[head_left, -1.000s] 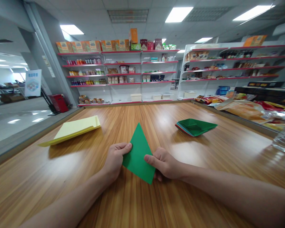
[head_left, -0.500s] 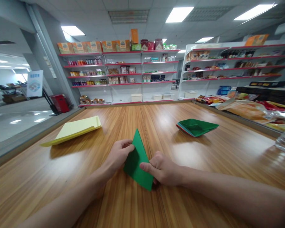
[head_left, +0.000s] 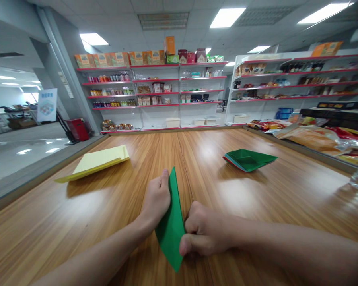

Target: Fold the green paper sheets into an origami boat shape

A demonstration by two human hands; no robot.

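In the lower middle of the frame, the green paper (head_left: 171, 234) stands tilted between the left hand (head_left: 157, 196) and the right hand (head_left: 207, 231). The left is closed on its upper left edge, the right pinches its lower right edge. Yellow paper (head_left: 100, 159) lies at middle left.

One green sheet (head_left: 172, 232); at it, two hands (head_left: 157, 195) (head_left: 208, 229); beyond it, one yellow paper (head_left: 100, 161) leftward, one stack (head_left: 250, 159) rightward.
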